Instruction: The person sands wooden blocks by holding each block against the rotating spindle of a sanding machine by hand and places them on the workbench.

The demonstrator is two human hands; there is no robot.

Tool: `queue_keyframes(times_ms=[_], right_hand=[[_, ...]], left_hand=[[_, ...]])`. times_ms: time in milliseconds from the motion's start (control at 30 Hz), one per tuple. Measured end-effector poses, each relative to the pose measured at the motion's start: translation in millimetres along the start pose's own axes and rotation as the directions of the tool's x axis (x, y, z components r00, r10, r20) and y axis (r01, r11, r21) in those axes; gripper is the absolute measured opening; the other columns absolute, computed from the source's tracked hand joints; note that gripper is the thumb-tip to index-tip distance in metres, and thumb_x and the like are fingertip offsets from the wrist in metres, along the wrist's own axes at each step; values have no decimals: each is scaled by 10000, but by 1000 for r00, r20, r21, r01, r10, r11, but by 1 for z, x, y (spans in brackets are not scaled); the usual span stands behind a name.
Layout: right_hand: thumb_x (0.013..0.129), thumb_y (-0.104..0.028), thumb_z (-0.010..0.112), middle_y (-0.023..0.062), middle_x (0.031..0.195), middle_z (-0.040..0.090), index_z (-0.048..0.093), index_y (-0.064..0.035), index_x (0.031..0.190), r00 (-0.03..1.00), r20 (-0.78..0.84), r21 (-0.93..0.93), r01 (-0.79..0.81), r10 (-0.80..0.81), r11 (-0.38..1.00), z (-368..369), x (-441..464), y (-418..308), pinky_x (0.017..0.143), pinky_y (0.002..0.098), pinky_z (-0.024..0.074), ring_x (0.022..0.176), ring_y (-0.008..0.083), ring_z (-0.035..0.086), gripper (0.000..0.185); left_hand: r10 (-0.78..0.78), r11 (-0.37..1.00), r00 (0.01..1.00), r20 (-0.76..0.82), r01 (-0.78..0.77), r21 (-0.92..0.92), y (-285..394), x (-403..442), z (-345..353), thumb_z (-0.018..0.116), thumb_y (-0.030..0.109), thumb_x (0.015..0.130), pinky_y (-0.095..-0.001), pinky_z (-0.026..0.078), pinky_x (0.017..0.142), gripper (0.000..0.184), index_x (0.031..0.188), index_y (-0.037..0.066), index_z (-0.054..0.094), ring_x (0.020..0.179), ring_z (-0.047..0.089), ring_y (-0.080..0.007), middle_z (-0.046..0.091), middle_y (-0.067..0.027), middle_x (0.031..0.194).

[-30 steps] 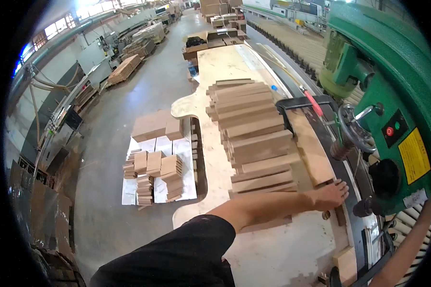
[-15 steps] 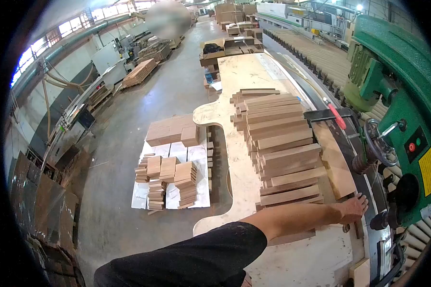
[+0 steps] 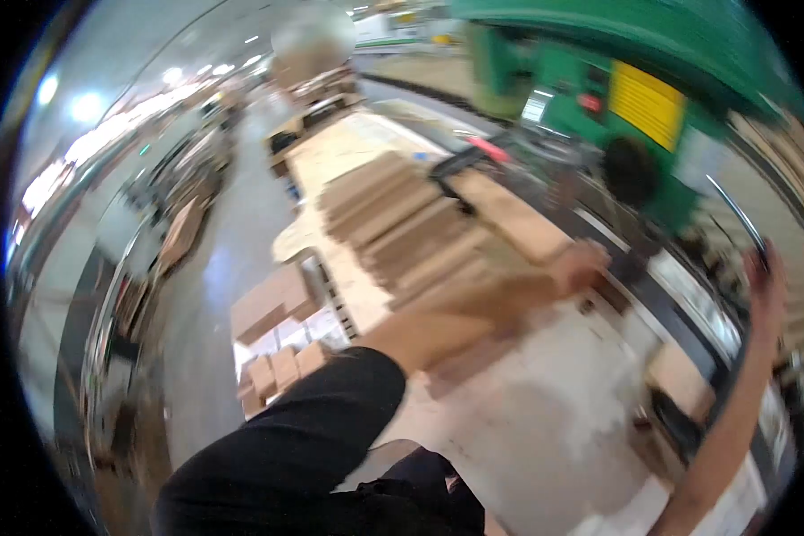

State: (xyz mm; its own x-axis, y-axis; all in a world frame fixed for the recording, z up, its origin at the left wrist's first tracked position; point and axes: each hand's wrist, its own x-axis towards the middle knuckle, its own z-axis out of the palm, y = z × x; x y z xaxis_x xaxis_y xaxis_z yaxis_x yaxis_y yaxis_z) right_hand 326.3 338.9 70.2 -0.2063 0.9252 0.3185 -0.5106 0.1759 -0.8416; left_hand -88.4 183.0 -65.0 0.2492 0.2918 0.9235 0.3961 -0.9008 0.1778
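Note:
My left hand (image 3: 583,268) is at the end of a light wooden board (image 3: 509,214) beside the machine; motion smears its fingers, so I cannot make out their grip. A stack of brown wooden strips (image 3: 397,219) lies on the pale worktable (image 3: 518,406) to the left of that arm. My right hand (image 3: 766,272), raised at the right, is closed round the dark end of a metal lever (image 3: 735,211) on the green drill press (image 3: 545,76).
Wooden blocks (image 3: 284,366) sit on a low white-topped stack left of the worktable. A red-handled clamp (image 3: 487,149) is near the machine. The drill press bears a yellow label (image 3: 646,104). A grey floor aisle (image 3: 214,295) runs along the left.
The view has swung to the right and blurred. My right hand has come into sight, holding the lever. My left hand stays near the end of the board.

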Motion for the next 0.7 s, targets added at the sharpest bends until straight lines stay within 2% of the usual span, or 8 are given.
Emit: queue_keyframes(times_ms=[33, 67, 133, 267, 400, 433, 567, 700], right_hand=[[994, -208, 609, 88, 1090, 668, 604, -6, 1263, 999, -28, -59, 37, -38, 998, 25, -13, -8, 903, 318, 562, 984, 156, 651, 336], [987, -224, 625, 75, 1081, 662, 631, -16, 1229, 998, 5, -119, 62, -62, 991, 29, -15, -8, 899, 313, 549, 959, 147, 644, 319], [949, -357, 670, 47, 992, 644, 689, -28, 1144, 983, -57, -478, 128, -177, 869, 82, -51, -35, 855, 271, 503, 883, 128, 608, 383], [937, -354, 658, 74, 886, 701, 721, -41, 1123, 925, 113, -810, 297, -363, 505, 66, -43, -21, 747, 303, 487, 817, 146, 618, 369], [936, -280, 656, 94, 862, 697, 701, -13, 1126, 950, 204, -913, 272, -237, 303, 56, -38, -1, 785, 312, 482, 842, 164, 632, 331], [933, -296, 651, 155, 792, 685, 728, -61, 1077, 936, 252, -891, 324, -245, 318, 58, -38, 2, 701, 399, 476, 740, 269, 626, 286], [919, -251, 660, 154, 716, 616, 678, 10, 999, 958, 287, -948, 281, 17, 150, 68, -28, 11, 667, 374, 467, 682, 235, 586, 273], [918, -272, 656, 214, 843, 664, 675, 2, 994, 928, 372, -928, 371, 27, 29, 75, -11, 50, 749, 436, 472, 826, 359, 643, 286]], left_hand=[[-300, 948, 932, 204, 267, 171, 8, -1, -4, 647, -2, 712, -438, 481, 858, 214, 911, 75, 636, 996, 565, -342, 586, -130, 975], [-590, 781, 670, 451, 333, 528, 42, 34, -18, 640, 46, 757, -481, 451, 997, 442, 1193, 17, 574, 1160, 532, -391, 591, -177, 1185], [-477, 798, 730, 490, 127, 589, 25, 16, -18, 606, 191, 847, -454, 466, 976, 367, 1170, 25, 559, 1137, 539, -372, 562, -193, 1187], [-670, 659, 501, 548, 61, 750, 40, 37, -19, 634, 216, 884, -448, 346, 1139, 464, 1286, 8, 533, 1343, 441, -385, 501, -232, 1411], [-652, 672, 496, 573, 28, 740, 43, 45, -18, 672, 225, 870, -435, 379, 1113, 480, 1276, 6, 539, 1318, 463, -383, 515, -224, 1396], [-626, 682, 524, 578, 9, 731, 38, 42, -19, 677, 221, 867, -434, 387, 1107, 483, 1276, 6, 537, 1316, 464, -381, 515, -222, 1396], [-602, 680, 580, 549, 11, 733, 38, 35, -17, 699, 192, 846, -429, 408, 1088, 504, 1285, 8, 533, 1310, 471, -368, 510, -205, 1406], [-586, 680, 610, 534, 12, 733, 41, 34, -17, 688, 197, 858, -421, 401, 1096, 533, 1322, 4, 509, 1318, 467, -356, 514, -196, 1403]])
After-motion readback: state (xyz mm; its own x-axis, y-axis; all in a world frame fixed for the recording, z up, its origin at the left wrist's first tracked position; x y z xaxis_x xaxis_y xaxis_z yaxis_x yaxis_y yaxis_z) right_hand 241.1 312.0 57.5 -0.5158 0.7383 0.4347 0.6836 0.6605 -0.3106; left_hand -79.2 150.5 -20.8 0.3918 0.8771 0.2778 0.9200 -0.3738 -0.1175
